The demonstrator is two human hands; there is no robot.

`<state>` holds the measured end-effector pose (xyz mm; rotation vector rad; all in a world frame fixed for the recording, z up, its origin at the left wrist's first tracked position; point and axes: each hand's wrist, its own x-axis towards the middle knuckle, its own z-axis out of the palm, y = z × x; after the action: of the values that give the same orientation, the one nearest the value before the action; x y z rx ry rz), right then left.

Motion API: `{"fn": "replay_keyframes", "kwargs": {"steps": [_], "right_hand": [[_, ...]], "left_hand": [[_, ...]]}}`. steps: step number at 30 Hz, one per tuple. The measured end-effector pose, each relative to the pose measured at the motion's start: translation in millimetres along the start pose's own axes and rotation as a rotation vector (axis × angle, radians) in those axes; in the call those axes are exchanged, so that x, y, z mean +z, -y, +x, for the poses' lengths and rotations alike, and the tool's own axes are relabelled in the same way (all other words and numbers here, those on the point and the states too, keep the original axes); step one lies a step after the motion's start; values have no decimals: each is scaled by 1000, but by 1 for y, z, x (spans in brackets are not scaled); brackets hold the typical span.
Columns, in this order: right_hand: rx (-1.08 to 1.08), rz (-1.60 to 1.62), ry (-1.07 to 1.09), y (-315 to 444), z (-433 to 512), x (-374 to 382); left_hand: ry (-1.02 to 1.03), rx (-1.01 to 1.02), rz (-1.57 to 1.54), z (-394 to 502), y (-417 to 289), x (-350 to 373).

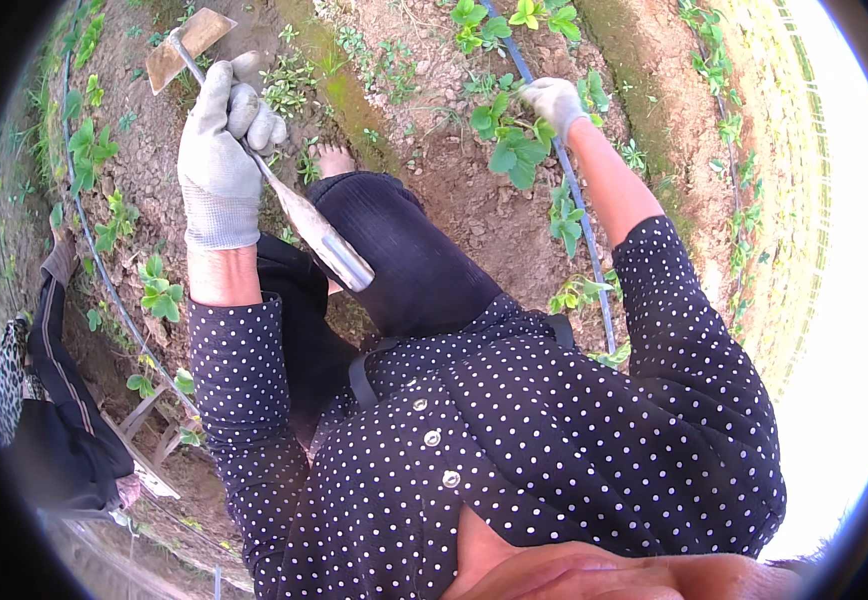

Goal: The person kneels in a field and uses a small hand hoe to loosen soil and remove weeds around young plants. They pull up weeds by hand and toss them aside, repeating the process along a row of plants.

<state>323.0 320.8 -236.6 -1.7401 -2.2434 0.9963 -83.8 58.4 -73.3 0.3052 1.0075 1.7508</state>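
Note:
My left hand (pixel 225 157), in a pale knit work glove, grips the metal shank of a short hand hoe. The hoe's flat, soil-stained blade (pixel 190 49) is raised over the ground past my fingers. Its pale handle (pixel 321 234) slants back over my dark trouser leg. My right hand (pixel 554 103), also gloved, reaches low to a strawberry plant (pixel 516 154) beside a blue-grey drip irrigation tube (pixel 587 225). The fingertips meet the leaves and tube there, and what they touch is partly hidden.
Small weeds (pixel 291 82) grow in the soil near my bare foot (pixel 331 160). Another drip tube (pixel 96 240) runs along a plant row at left. Beyond it, a person (pixel 66 420) in dark clothes bends near a wooden frame (pixel 141 450). More planted rows (pixel 741 217) lie at right.

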Motion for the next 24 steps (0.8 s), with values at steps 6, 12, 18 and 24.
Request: {"fn": "replay_keyframes", "kwargs": {"steps": [6, 12, 18, 24], "right_hand": [[82, 409, -378, -21, -50, -111], [-38, -704, -570, -6, -70, -87], [-153, -506, -29, 57, -1, 37], [38, 26, -171, 49, 31, 23]], "left_hand": [[-31, 28, -33, -1, 0, 2], [15, 17, -38, -4, 0, 12], [-26, -5, -26, 0, 5, 10], [-2, 1, 33, 4, 1, 2]]}}
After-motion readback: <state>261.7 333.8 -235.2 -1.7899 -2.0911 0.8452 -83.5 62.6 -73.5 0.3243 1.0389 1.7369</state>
